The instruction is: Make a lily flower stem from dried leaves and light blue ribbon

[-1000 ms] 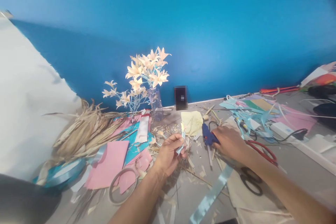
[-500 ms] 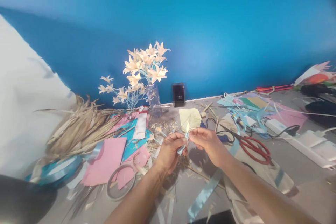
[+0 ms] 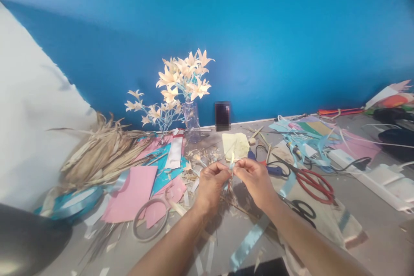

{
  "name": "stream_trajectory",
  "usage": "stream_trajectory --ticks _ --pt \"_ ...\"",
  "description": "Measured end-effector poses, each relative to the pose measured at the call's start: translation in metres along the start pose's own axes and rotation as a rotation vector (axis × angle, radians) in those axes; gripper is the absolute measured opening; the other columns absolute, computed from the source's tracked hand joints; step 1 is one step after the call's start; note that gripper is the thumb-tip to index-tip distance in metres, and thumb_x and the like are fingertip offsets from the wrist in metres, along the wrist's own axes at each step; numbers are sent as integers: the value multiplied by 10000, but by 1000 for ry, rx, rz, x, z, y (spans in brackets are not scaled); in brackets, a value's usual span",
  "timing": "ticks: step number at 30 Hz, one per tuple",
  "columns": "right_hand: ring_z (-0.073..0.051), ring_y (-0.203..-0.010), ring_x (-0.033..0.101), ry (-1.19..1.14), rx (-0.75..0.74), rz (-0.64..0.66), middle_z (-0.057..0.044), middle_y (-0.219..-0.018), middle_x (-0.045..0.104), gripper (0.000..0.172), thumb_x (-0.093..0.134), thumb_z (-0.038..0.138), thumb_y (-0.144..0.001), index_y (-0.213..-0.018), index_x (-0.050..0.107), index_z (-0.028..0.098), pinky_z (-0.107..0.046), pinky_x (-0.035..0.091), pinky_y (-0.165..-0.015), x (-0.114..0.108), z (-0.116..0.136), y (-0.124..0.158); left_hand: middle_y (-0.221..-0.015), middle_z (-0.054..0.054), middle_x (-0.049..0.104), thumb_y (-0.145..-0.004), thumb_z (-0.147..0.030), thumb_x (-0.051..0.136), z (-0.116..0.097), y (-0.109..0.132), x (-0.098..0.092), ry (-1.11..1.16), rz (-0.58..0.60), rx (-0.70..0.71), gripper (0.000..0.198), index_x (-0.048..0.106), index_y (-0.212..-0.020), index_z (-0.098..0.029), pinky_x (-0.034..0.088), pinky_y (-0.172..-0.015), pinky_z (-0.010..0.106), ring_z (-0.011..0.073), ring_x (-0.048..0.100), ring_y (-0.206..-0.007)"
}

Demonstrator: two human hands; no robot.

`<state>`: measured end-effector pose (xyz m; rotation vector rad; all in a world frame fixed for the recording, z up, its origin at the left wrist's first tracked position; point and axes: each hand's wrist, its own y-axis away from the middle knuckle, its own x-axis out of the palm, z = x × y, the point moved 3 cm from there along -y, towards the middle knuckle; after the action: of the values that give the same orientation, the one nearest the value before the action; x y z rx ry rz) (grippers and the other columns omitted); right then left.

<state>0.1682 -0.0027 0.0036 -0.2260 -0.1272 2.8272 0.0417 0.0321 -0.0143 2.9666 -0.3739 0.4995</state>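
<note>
Blue wall backs the desk. Over the desk's middle, a small pale-tipped piece points upward between both hands, equally near: left hand pinches it; right hand nearly closed against it, grip unclear. Red-handled scissors lie rightward.

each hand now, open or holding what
Left hand: closed, pinching a slim pale yellow and light blue craft piece.
Right hand: pinched closed at the same piece; grip unclear.
</note>
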Motion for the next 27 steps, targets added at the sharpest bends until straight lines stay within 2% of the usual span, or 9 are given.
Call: stream_trajectory --ticks 4,8,14,19,23,27 --pt "-131 -613 450 2 -64 -52 27 -624 540 129 606 267 -746 -647 583 186 -244 364 -593 4 -9 0 -515 -44 521 -647 -179 666 -4 4 -1 -135 -85 83 98 593 -583 -167 329 -522 227 85 419 -484" --pt "-144 -645 487 -39 -70 -67 17 -649 580 137 616 287 -752 -664 600 183 -247 387 -624 9 -7 2 -529 -43 513 -686 -194 624 -11 8 0 -320 -139 208 112 583 -586 -167 317 -521 226 91 407 -506" --pt "-140 -632 490 -76 -18 -138 31 -613 564 129 616 271 -729 -637 587 185 -236 391 -614 18 1 5 -612 -20 520 -796 -160 567 -18 11 1 -795 -232 554 190 561 -607 -177 339 -567 235 113 467 -577" --pt "-158 -646 530 -74 -32 -173 15 -630 616 129 624 288 -743 -677 637 178 -249 411 -635 21 -7 4 -696 15 564 -880 -120 518 -16 15 1 -1159 -211 776 210 589 -692 -181 336 -556 252 129 524 -597" --pt "-156 -651 522 -75 -50 -193 11 -644 617 157 636 314 -762 -693 638 173 -254 413 -645 20 -12 2 -726 38 599 -917 -119 500 -11 19 2 -1391 -169 849 183 610 -786 -184 333 -522 273 157 556 -604" --pt "-158 -675 519 -87 -62 -206 5 -664 616 180 644 337 -775 -708 638 169 -257 419 -660 16 -13 -2 -853 65 649 -902 -73 495 -10 24 6 -1493 -122 951 182 605 -1011 -167 417 -554 284 202 615 -737"
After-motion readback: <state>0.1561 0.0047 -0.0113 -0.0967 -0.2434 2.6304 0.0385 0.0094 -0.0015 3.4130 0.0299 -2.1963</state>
